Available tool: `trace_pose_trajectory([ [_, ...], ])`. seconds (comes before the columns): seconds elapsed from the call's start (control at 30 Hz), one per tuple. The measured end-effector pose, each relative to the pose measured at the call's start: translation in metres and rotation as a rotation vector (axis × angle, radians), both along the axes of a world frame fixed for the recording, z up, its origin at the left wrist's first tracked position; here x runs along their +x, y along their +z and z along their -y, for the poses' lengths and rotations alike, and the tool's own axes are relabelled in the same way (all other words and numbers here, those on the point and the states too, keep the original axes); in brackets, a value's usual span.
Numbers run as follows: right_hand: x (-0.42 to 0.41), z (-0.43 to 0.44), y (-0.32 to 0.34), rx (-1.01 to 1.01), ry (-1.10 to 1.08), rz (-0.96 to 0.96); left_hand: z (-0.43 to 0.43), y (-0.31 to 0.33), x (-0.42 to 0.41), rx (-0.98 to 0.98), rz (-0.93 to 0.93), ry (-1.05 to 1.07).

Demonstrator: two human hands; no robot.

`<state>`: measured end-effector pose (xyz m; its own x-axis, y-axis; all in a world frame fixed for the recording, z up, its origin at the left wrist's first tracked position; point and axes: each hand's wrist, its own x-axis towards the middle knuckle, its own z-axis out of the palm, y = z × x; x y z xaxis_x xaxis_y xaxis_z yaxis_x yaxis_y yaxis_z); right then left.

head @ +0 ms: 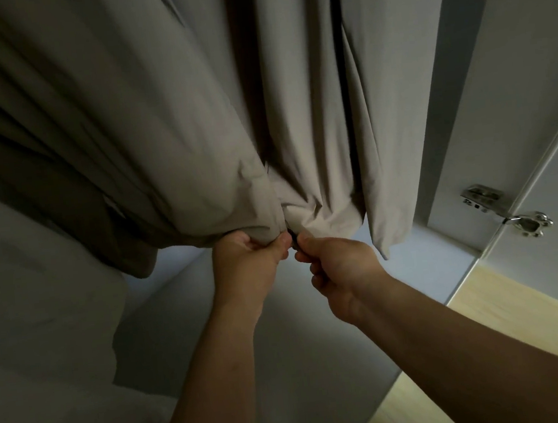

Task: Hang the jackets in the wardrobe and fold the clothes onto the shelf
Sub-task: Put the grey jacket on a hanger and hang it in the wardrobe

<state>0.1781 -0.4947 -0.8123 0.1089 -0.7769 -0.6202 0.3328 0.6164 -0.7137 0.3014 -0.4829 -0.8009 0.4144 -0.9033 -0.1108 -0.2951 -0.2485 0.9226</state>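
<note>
The jacket (164,120) is hanging inside the wardrobe (468,122), its beige cloth falling straight down to the grip. The left hand (248,259) is bunching the left front hem in curled fingers, and just beside it the right hand (338,267) is pinching a small dark piece, likely the zipper pull (293,240), at the foot of the opening. Judging from this, the zip could jam: loose cloth gathered right above the pinch may get caught. Hard downward tugging may also drag the jacket off whatever holds it overhead, which is out of sight.
</note>
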Motion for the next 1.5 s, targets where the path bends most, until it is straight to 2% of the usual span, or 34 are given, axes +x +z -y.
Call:
trace_pose_trajectory([
  [0.17,-0.002,-0.006,-0.009,0.007,0.035,-0.008,0.000,-0.002,0.010,0.132,-0.093,-0.081],
  [0.3,-0.005,0.000,-0.007,-0.065,0.068,-0.014,-0.001,-0.005,0.008,0.114,-0.371,-0.059],
  [0.33,-0.006,0.003,-0.007,-0.120,0.093,-0.074,0.000,-0.006,0.007,0.108,-0.379,-0.034],
  [0.43,-0.010,0.006,-0.010,-0.370,0.253,-0.423,0.001,-0.007,0.004,0.097,-0.309,-0.011],
  [0.53,-0.010,0.005,-0.016,-0.513,0.341,-0.553,0.002,-0.006,0.005,0.106,-0.304,0.002],
  [0.67,-0.007,0.000,-0.022,-0.891,0.297,-0.920,0.003,-0.003,0.007,0.111,-0.266,0.012],
  [0.73,-0.008,-0.004,-0.025,-1.108,0.235,-1.030,0.002,-0.002,0.006,0.120,-0.243,-0.009],
  [0.87,-0.008,-0.008,-0.031,-1.347,0.266,-1.099,0.001,-0.001,0.007,0.137,-0.260,-0.020],
  [1.17,-0.015,0.002,-0.034,-1.539,0.247,-1.040,-0.004,0.007,0.007,0.151,-0.207,-0.048],
  [1.5,-0.019,0.005,-0.039,-1.676,0.166,-1.271,-0.004,0.005,0.015,0.223,-0.183,-0.129],
])
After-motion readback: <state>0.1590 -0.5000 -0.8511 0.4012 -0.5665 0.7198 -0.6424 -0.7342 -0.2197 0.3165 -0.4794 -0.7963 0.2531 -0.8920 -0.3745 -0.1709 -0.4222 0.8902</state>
